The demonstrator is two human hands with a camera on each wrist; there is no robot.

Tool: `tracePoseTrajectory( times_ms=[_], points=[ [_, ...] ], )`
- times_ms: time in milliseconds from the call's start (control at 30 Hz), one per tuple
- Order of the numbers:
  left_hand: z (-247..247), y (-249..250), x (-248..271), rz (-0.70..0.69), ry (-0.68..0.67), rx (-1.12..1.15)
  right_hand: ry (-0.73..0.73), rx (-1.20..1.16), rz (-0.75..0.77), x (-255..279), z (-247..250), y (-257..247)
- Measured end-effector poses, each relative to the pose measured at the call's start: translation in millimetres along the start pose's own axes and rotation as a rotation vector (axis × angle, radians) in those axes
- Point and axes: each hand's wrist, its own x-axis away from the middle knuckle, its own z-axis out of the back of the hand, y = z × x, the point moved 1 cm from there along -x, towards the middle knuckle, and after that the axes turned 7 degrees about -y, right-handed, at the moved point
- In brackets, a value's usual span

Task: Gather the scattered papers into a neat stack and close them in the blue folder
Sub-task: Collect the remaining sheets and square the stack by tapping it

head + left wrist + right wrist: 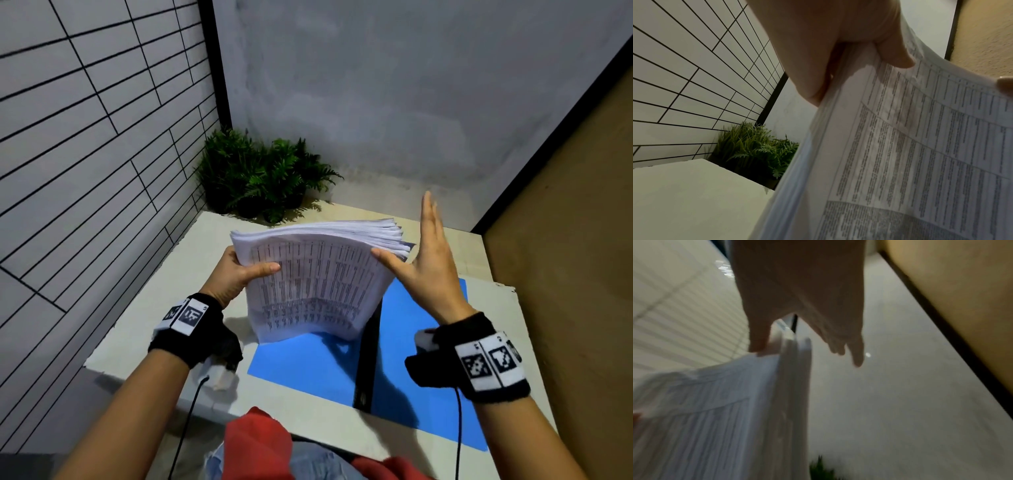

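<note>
Papers [315, 284] stand on blue folder [308, 363], left hand [236, 274] fingers clamped on them, right hand [428, 260] fingers straight

Office-like corner: table [161, 329], potted ferns [260, 178]

1 paper stack [315, 284], 1 blue folder [308, 363], 2 hands, 1 plant clump [260, 178].

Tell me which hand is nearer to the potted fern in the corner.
The left. The left hand grips the paper stack on the side below the potted fern; the right hand is open on the stack's far side.
</note>
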Motion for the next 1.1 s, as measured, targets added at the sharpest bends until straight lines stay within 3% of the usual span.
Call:
tracePoseTrajectory(
  times_ms=[100,200,467,733,833,1100],
  points=[
    [2,-2,-1,0.011,-0.015,0.007,-0.168,-0.527,-0.118,-11,-11,22],
    [0,-5,-3,0.041,-0.016,-0.022,-0.178,-0.741,-0.104,-21,-34,36],
    [9,3,3,-0.035,0.025,0.05,-0.03,-0.961,0.032,-18,-45,31],
    [10,-2,4,-0.018,-0.017,0.036,0.167,-0.944,-0.011,-13,-38,49],
    [10,-2,2,-0.017,-0.027,0.036,0.184,-0.867,0.004,-15,-35,47],
    [12,-4,0,-0.024,-0.02,0.057,0.166,-0.971,0.053,-21,-39,34]
  ],
)
